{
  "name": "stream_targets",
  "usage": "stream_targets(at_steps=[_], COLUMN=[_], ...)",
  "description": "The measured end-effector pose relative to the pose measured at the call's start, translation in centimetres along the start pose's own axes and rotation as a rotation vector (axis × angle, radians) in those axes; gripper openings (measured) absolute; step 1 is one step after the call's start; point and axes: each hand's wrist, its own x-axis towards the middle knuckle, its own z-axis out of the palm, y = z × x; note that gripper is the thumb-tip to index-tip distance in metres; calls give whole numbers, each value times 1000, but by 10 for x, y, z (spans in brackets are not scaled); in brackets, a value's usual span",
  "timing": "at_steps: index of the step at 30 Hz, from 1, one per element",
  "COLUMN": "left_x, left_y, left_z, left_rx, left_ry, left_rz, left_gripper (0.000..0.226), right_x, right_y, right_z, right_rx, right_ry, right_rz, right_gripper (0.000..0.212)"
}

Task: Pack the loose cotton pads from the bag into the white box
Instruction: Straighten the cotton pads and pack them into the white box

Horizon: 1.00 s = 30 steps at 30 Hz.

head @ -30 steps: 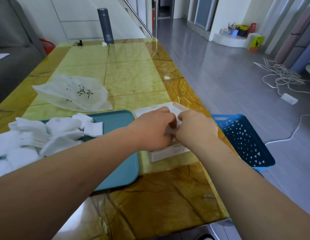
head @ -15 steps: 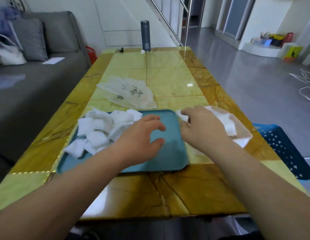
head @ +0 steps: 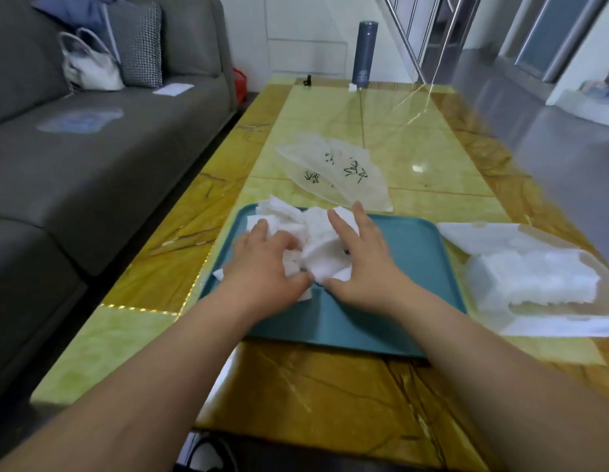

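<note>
head view shows our left hand (head: pixel 262 267) and right hand (head: pixel 361 264) both on the pile of cotton pads (head: pixel 316 240) at the far left end of the teal tray (head: pixel 398 301); the left fingers curl down around some pads, the right fingers lie straight and spread, pressing the pile's right side. just right of the tray sits the open white box (head: pixel 551 327), pads stacked inside, and beyond the tray's far edge lies the flattened bag (head: pixel 333 172)

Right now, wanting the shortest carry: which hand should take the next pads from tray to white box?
Right, probably. Both rest on the cotton pads, but the right hand is on the side nearer the white box, right of the tray; the left hand would cross over it.
</note>
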Motion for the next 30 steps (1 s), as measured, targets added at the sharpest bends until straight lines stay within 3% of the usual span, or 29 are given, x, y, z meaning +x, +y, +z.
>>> stream_targets(at_steps=[6,12,15,20,22,26,30], left_x=[3,0,-5,-12,-12,-12,-10], left_y=[21,36,35,44,48,64,76], left_z=[11,13,2,-1,3,7,8], left_rx=[-26,-146,-131,-73,-99,-189,-535], left_ry=[-53,-88,-25,73,81,142,89], left_rz=[153,230,189,215,244,296,206], left_gripper=[50,51,57,47,45,44,20], right_x=[0,-12,-20,-33,-38,-41,-47], right_y=[18,21,23,30,33,36,30], right_z=[-4,-31,-37,-41,-44,-55,-62], right_rx=[38,30,24,34,161,396,470], right_ry=[32,39,39,156,250,352,338], right_rz=[-7,122,159,100,71,54,-6], right_gripper=[94,83,64,8,15,5,9])
